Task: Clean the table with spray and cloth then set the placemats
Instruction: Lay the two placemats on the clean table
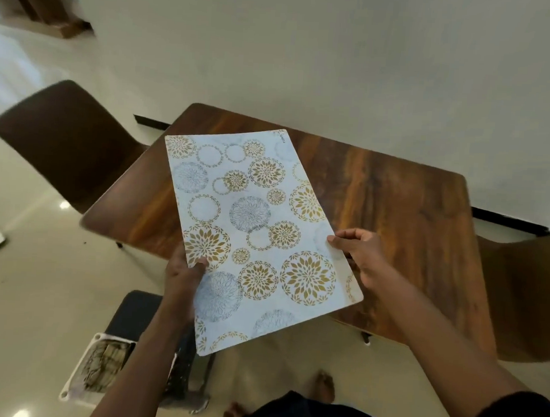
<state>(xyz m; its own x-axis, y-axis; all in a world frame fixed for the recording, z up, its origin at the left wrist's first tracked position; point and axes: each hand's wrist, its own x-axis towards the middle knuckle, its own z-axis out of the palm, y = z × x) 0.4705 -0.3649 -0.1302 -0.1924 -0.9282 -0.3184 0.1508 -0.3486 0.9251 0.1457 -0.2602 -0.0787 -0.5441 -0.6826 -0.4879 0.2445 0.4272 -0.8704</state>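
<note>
Left hand [184, 272]: gripped the left long edge of the thin pale rectangular placemat with gold and grey floral circles [256, 236], thumb on top.
Placemat: held above the near-left part of the brown wooden table [404, 215], not yet laid down.
Handling: judged light, semi-stiff, slightly bowed, likely slick; opposite-edge holds suit it.
Right hand [363, 254]: pinched the placemat's right edge, fingers curled.

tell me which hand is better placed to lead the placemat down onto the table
Right, probably. The right hand pinches the placemat edge over the wooden table, while the left hand grips the edge off the tabletop.
</note>
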